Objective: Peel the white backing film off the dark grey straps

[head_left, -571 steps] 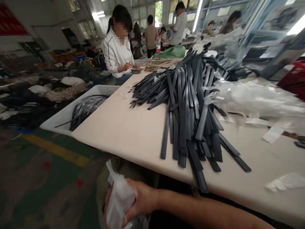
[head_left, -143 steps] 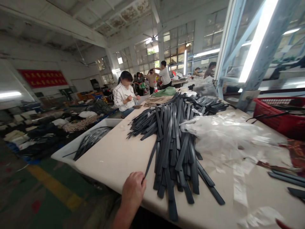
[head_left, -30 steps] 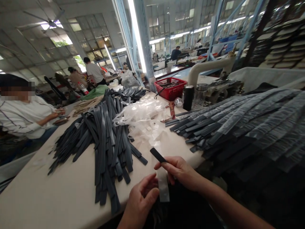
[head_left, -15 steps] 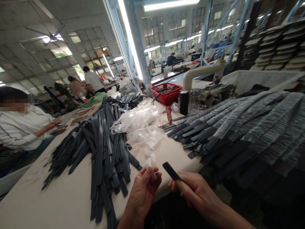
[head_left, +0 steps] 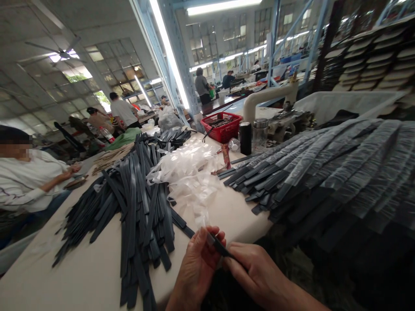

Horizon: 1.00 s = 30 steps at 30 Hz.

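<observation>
Both hands meet at approx 6 o'clock in the head view, just off the near edge of the surface. Left hand has fingers curled, thumb and fingertips pinched round the upper end of a dark strip, with a bit of clear plastic sleeve rising from the pinch. Right hand is closed on the strip's lower part, fingers wrapped over it. Strip's long axis runs diagonal: free end points to approx 10 o'clock, toward the left hand; other end goes to 4 o'clock and is hidden under the right hand's fingers.

At 10 o'clock from the hands, a loose pile of dark strips lies lengthwise on the surface. At 12 o'clock, a heap of clear plastic bags. At 2 o'clock, a stack of bagged strips, fanned out. Further back approx 1 o'clock: red basket, black flask. A co-worker in a white top sits at 9 o'clock.
</observation>
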Each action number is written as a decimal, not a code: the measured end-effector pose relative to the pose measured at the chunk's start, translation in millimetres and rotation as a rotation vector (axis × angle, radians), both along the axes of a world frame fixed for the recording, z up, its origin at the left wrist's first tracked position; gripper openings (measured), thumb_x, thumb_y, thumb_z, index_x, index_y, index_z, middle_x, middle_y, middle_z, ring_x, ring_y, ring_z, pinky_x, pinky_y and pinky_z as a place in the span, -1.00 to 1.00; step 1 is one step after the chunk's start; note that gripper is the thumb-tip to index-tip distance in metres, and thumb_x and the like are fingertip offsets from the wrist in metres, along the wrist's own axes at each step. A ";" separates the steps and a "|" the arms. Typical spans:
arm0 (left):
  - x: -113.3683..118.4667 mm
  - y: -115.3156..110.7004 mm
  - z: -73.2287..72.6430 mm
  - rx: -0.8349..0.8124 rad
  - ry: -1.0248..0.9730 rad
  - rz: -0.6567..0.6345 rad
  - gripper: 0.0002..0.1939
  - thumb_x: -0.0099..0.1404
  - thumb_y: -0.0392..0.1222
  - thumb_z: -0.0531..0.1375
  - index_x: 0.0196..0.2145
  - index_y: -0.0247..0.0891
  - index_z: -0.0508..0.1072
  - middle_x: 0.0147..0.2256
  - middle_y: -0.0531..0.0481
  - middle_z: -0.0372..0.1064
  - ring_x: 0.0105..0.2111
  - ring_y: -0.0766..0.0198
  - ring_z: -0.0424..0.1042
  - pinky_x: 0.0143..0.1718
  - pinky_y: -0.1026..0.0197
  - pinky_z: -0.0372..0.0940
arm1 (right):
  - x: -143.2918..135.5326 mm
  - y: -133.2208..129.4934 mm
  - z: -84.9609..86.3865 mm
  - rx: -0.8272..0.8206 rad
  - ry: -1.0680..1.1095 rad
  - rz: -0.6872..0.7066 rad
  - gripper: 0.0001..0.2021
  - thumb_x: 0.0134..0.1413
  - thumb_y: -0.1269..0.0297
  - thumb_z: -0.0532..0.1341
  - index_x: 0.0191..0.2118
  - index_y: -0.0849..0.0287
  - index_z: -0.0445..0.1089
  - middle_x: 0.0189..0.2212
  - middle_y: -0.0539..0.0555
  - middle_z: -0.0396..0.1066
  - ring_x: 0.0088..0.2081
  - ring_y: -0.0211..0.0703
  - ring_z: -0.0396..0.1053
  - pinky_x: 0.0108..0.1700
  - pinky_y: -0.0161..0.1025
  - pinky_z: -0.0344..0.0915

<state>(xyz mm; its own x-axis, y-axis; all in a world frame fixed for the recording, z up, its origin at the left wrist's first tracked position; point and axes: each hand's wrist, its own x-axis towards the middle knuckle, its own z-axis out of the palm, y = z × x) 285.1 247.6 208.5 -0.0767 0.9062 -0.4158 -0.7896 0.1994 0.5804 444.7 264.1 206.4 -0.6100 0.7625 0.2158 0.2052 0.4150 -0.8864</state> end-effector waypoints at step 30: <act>-9.1 -11.4 -0.4 -0.003 0.169 0.114 -0.64 -0.09 -0.08 0.53 -0.37 -0.33 0.61 -0.34 -0.11 0.59 -0.29 0.23 0.54 -0.19 0.29 0.47 | 1.1 -7.3 -9.6 -0.145 0.000 0.086 -0.73 0.27 0.16 0.09 -0.23 0.23 0.43 -0.38 0.03 0.43 -0.36 -0.19 0.34 -0.30 -0.34 0.22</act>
<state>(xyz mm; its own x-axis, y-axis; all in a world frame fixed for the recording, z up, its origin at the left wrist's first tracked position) 276.0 236.2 208.2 -0.2478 0.8863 -0.3912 -0.6984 0.1165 0.7062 445.8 256.8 196.7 -0.6745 0.7305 0.1068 0.1748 0.2986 -0.9382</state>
